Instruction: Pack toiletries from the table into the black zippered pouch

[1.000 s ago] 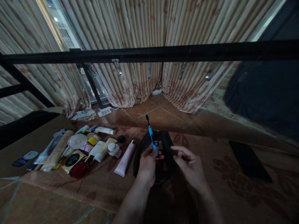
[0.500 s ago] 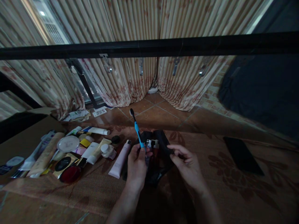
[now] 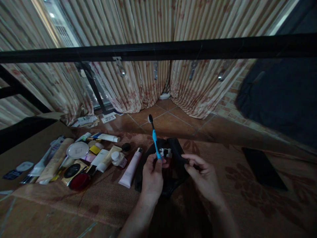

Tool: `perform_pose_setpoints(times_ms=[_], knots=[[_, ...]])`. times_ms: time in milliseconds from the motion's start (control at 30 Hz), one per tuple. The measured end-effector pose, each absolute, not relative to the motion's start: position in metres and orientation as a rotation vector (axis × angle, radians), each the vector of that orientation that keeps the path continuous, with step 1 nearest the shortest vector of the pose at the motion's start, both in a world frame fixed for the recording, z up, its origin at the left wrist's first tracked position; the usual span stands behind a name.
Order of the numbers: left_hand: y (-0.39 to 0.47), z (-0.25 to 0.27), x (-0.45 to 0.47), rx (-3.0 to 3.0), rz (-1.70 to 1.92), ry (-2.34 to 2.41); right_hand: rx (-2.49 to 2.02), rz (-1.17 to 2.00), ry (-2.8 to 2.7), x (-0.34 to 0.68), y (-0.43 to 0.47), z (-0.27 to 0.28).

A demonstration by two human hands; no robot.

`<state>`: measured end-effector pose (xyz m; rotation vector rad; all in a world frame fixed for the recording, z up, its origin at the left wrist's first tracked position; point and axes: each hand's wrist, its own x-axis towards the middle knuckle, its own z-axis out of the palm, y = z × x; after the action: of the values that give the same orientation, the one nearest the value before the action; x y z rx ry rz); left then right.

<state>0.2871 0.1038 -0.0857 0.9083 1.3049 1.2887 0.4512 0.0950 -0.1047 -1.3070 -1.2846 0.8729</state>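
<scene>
My left hand is closed on the handle of a blue toothbrush, whose dark head points up and away from me. Below and beside it lies a black pouch, spread wide at the top. My right hand pinches the pouch's right edge between thumb and fingers. Inside the pouch several small bottles with pale tops show, partly covered by my left hand. A pink tube with a silver cap lies just left of the pouch.
Left on the patterned cloth are several tubes and jars, among them a small white-capped bottle, a round clear-lidded container and a red round case. A cardboard box stands behind them. A dark flat slab lies right. A black rail crosses above.
The whole view has shifted slightly, so things appear a little farther right. The toothbrush stays in my left hand, somewhat more upright. My right hand still grips the pouch edge.
</scene>
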Motion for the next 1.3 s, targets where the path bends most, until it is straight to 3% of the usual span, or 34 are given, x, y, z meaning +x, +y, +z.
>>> perform_pose_setpoints(times_ms=[733, 1300], knots=[[0.059, -0.071, 0.284, 1.771, 0.822, 1.654, -1.328, 0.861, -1.312, 0.450, 0.097, -0.104], [0.047, -0.053, 0.280, 1.921, 0.430, 1.724, -1.365, 0.865, -1.297, 0.449, 0.097, -0.104]])
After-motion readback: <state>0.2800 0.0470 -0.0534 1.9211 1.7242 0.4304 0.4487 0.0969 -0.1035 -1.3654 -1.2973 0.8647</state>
